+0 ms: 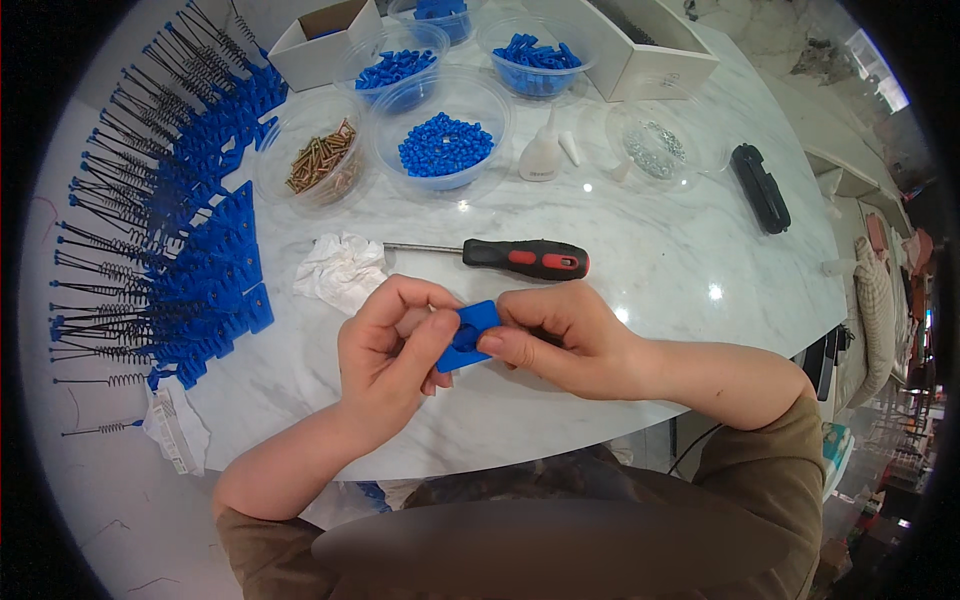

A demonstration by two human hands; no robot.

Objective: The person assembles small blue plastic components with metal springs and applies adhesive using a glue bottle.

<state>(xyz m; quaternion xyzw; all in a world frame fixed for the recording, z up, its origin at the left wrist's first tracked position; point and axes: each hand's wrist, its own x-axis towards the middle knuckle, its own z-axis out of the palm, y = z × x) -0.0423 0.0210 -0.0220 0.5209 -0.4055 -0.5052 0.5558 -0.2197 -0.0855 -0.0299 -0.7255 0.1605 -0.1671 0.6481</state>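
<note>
Between my two hands is a small blue plastic plate [474, 322], tilted above the table near its front edge. My left hand [392, 340] pinches its left side with thumb and fingers. On the other side, my right hand [565, 340] grips the plate, the thumb pressing near a dark round recess in its middle. Whether the right fingers also hold a small part is hidden. Just beyond my hands lies a screwdriver [525, 258] with a black and red handle, its shaft reaching left to a crumpled white tissue [343, 272].
Blue plates with black springs [215, 250] line the left edge. Farther back stand tubs of golden screws [322, 160], blue beads [446, 145], blue parts [538, 62] and silver bits [655, 150]. A small white bottle [541, 155], white boxes [655, 55] and a black case [760, 188] stand around them.
</note>
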